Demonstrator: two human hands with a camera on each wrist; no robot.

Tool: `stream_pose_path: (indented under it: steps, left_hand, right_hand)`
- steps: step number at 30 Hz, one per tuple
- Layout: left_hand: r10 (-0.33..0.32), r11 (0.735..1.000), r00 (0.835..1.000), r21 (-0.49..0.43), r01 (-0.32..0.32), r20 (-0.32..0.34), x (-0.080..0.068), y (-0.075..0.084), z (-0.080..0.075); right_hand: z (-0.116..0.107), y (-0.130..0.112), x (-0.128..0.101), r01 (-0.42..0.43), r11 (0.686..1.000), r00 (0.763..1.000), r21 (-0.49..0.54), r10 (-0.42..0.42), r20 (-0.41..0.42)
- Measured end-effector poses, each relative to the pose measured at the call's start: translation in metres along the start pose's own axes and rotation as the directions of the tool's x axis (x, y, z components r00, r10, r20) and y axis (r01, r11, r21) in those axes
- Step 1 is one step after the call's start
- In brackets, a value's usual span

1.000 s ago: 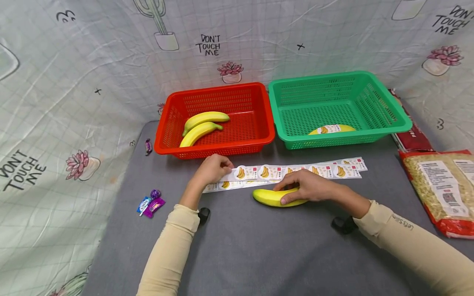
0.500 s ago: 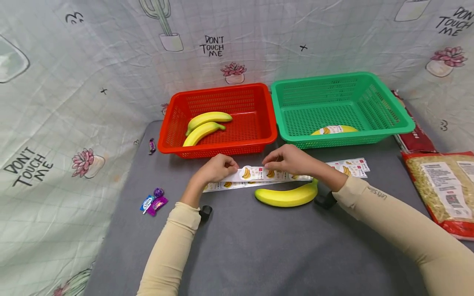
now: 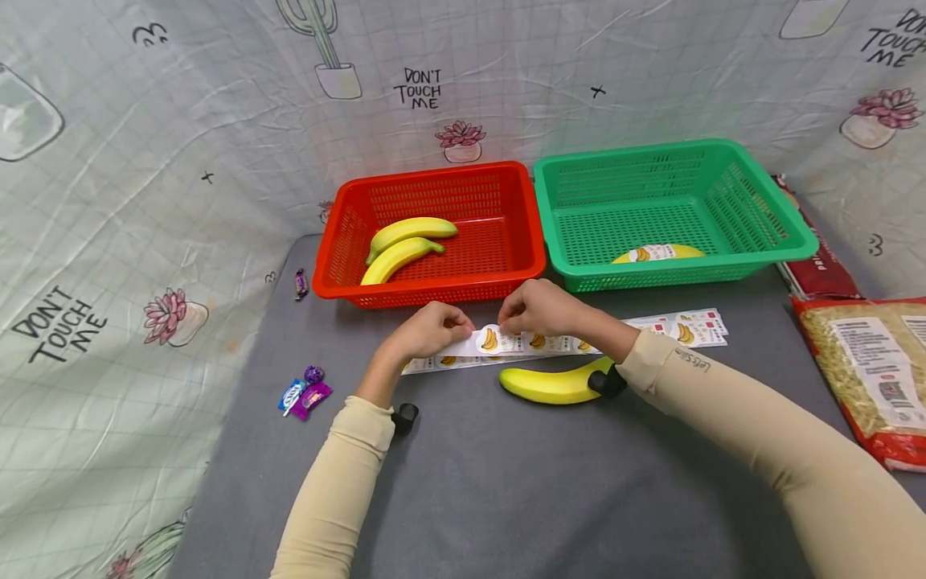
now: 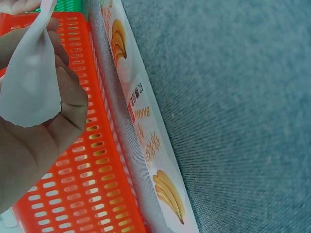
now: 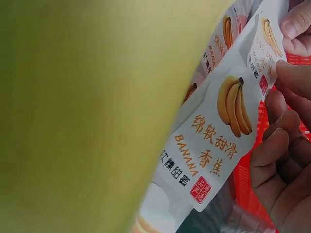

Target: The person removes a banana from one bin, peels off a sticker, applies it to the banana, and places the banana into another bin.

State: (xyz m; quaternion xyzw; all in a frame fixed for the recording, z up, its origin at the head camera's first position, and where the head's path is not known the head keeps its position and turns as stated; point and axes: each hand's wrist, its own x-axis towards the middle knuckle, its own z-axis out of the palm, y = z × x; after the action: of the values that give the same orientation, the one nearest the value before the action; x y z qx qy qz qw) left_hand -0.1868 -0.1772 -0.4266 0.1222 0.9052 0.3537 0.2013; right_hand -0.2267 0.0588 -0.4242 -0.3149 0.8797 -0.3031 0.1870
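My left hand [image 3: 432, 330] pinches the left end of a white strip of banana stickers [image 3: 553, 344], its pale backing [image 4: 31, 92] curling up in the left wrist view. Close beside it, the right hand [image 3: 544, 310] has curled fingers, thumb and fingertip pinching the edge of the end sticker [image 3: 489, 338]. Another sticker strip [image 4: 153, 131] lies flat underneath on the grey table. A yellow banana [image 3: 542, 386] rests in front of the strips, partly covered by the right wrist's black camera; it fills the left of the right wrist view as a blur.
Behind the hands stands a red basket [image 3: 434, 291] with two bananas [image 3: 401, 256]. A green basket [image 3: 676, 151] to its right holds a labelled banana [image 3: 660, 253]. Wrapped candies [image 3: 309, 396] lie at left; a clear-and-red food bag [image 3: 871, 378] and a dark red packet [image 3: 825, 273] are at right.
My right hand has let go of the banana on the table, moved up and left to the strip, and taken the end sticker's edge. The left hand has kept its pinch.
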Motion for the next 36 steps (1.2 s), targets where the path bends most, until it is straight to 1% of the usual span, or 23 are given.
stream_pose_path:
  steps: [4, 12, 17, 22, 27, 32, 36]
  left_hand:
    - [-0.003, 1.0, 1.0, -0.01, 0.003, 0.003, 0.0, 0.001, 0.0]
    - [-0.001, 1.0, 1.0, -0.028, 0.001, 0.0, 0.002, -0.001, 0.002]
    - [0.001, 1.0, 1.0, -0.02, -0.002, -0.006, 0.003, -0.002, 0.002]
    - [-0.017, 1.0, 1.0, -0.012, 0.017, -0.016, 0.003, -0.003, 0.003]
    - [-0.014, 1.0, 1.0, 0.001, 0.014, -0.027, 0.004, -0.005, 0.004]
    - [-0.031, 0.999, 0.998, 0.008, 0.031, -0.053, 0.005, -0.007, 0.005]
    - [-0.07, 0.997, 0.993, 0.024, 0.073, -0.096, 0.005, -0.01, 0.005]
  right_hand:
    - [0.0, 0.0, 0.0, -0.003, 1.0, 1.0, 0.012, 0.003, -0.003]
    - [0.001, 0.003, -0.001, 0.007, 1.0, 1.0, 0.026, -0.008, 0.024]
    - [0.002, 0.005, 0.0, 0.005, 0.999, 0.999, 0.044, -0.007, 0.036]
    - [0.002, 0.006, -0.002, -0.003, 0.997, 0.999, 0.08, -0.001, 0.045]
    - [0.0, 0.004, -0.003, -0.021, 0.994, 0.999, 0.104, 0.017, 0.036]
    - [-0.001, 0.004, -0.005, -0.026, 0.993, 1.0, 0.114, 0.024, 0.019]
    - [-0.001, 0.005, -0.005, -0.023, 0.993, 1.0, 0.118, 0.023, 0.006]
